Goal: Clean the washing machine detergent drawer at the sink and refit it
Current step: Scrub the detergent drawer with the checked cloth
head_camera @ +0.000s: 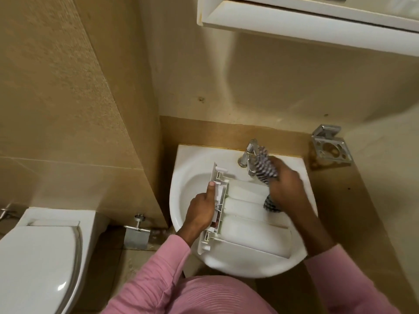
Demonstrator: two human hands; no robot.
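The white detergent drawer (247,214) lies across the white sink (188,184), its front panel at the left and its compartments facing up. My left hand (203,211) grips the front panel, thumb along its top edge. My right hand (286,189) holds a grey-and-white striped cloth (266,166), which hangs over the drawer's far right end near the chrome tap (248,156). Part of the cloth shows below the hand, against the drawer. I cannot tell whether water is running.
A toilet (40,252) stands at the lower left, with a metal paper holder (137,236) on the wall beside it. A chrome holder (331,146) is fixed to the wall right of the sink. A white cabinet (306,21) hangs overhead.
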